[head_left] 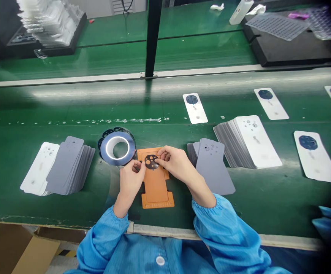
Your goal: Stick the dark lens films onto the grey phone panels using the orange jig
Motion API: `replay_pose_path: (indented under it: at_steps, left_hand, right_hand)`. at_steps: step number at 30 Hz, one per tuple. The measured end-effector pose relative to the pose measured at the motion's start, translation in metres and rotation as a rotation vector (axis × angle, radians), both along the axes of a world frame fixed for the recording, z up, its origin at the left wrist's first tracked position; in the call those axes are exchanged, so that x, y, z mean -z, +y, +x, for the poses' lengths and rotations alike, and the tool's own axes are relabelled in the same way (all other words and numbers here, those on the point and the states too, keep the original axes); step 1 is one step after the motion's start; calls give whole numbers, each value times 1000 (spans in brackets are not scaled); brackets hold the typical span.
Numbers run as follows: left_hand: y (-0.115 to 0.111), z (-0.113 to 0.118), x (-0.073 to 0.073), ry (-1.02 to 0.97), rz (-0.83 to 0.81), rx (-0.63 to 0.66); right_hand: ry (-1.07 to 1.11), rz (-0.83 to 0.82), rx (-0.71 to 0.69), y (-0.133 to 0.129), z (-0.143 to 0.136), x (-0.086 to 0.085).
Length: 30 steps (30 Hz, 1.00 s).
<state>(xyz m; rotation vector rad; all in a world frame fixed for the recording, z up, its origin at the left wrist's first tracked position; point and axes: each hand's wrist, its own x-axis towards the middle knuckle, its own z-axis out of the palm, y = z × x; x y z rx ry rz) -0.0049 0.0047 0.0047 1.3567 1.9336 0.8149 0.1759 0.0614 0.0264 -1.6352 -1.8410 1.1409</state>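
Note:
Over the orange jig [157,190], a thin black round sticker with holes [151,162] lies or is held at the upper part. My left hand [131,176] is closed in a pinch on the sticker's left edge. From the other side, the thumb and forefinger of my right hand [176,161] grip its right edge. Whether the sticker touches the jig is hard to make out. Just left of the jig is a roll of tape [106,149], with more black round stickers showing behind it. Beside my right wrist lie grey phone back panels [213,167].
A fanned stack of grey and white panels [68,163] lies at left, another stack [258,142] at right. Several white panels with dark discs [198,112] rest on the green belt [97,102]. A black post [152,38] rises behind. An open carton [14,247] stands below left.

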Motion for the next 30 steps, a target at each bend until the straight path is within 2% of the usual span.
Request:
replay_pose_path:
  at_steps: [9, 14, 21, 30]
  left_hand:
    - [0, 1, 2, -5, -2, -21]
    - [-1, 0, 1, -20, 1, -10]
    - [-1, -1, 1, -13, 28, 13]
    - [-1, -1, 5, -4, 38, 14]
  right_hand:
    - [158, -115, -12, 7, 19, 4]
    - [101, -74, 46, 8, 25, 0]
    - [-20, 50, -7, 4, 15, 9]
    - [-33, 74, -80, -2, 14, 10]
